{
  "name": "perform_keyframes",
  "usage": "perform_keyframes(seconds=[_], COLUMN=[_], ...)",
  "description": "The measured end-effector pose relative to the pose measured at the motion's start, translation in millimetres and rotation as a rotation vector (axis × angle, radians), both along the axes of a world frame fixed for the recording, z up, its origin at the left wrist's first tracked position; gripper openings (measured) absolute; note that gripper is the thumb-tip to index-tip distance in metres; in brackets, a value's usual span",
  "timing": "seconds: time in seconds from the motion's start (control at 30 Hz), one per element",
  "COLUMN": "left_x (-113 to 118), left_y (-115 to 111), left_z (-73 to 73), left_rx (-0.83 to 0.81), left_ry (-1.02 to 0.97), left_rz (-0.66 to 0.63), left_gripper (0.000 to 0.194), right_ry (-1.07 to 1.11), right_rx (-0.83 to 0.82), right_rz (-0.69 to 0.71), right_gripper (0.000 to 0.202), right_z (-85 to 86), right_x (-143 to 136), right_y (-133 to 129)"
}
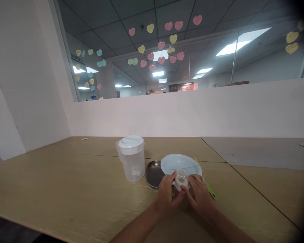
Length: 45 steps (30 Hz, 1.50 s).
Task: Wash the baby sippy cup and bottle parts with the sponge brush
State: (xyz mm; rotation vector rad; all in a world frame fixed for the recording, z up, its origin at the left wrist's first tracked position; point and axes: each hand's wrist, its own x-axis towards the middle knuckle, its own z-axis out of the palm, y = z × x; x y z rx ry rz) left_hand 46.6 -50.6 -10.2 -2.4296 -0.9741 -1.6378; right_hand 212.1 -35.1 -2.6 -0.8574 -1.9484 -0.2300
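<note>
Both hands hold a small white plastic piece with a clear domed top (181,179) just in front of the bowl; its exact kind is hard to make out. My left hand (167,193) grips its left side, thumb at the lower front. On the opposite side, my right hand (199,194) has its fingers curled round the edge and its thumb pressed on the front. Behind them lies a pale blue oval bowl (178,161), partly covered by the held piece. A round metal pan (153,175) sits left of my left hand, partly under the bowl's edge.
Left of the pan stands a clear plastic pitcher (133,165) with a white lid. A green handle (211,192) pokes out beside my right hand, and a yellow tip (196,160) shows behind the bowl. The wooden table (66,189) meets a white wall under a window.
</note>
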Motion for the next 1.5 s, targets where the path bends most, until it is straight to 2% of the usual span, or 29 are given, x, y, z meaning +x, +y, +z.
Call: perform_keyframes(seconds=[0.17,0.33,0.43,0.6,0.8,0.9,1.07,1.27,1.4,1.5], left_x=[-0.7,-1.4,2.9,13.3,14.4,11.2,8.0,8.4,8.7,8.5], left_y=[2.9,1.5,-2.4,-8.2,-2.9,0.6,0.9,1.1,0.4,-0.4], left_z=[0.0,3.3,3.9,0.8,-14.3,-16.0,-7.1,-1.4,0.5,2.2], left_rx=[0.007,-0.11,-0.231,-0.356,-0.27,-0.245,-0.303,-0.336,-0.334,-0.31], left_ry=[0.04,0.117,0.08,-0.024,-0.018,0.028,0.017,0.034,0.063,0.097], left_rz=[-0.02,0.027,0.029,0.04,0.019,0.011,0.013,-0.013,0.024,0.02], left_gripper=[0.064,0.073,0.082,0.082,0.086,0.086,0.093,0.094,0.088,0.083], right_ry=[-0.011,0.061,0.178,0.234,0.305,0.32,0.356,0.483,0.457,0.531], right_rx=[0.001,-0.145,-0.231,-0.358,-0.45,-0.461,-0.439,-0.381,-0.374,-0.393], right_rz=[0.034,0.208,0.19,0.184,0.265,0.268,0.205,0.141,0.166,0.199], right_gripper=[0.021,0.028,0.032,0.035,0.034,0.036,0.037,0.044,0.05,0.053], right_z=[0.2,3.6,5.1,6.7,12.5,12.6,10.9,18.3,15.1,12.4], right_x=[6.0,12.8,8.4,4.0,8.9,7.7,5.7,11.9,12.1,9.6], right_y=[5.1,9.0,6.7,4.1,1.0,0.3,1.9,2.0,2.8,1.3])
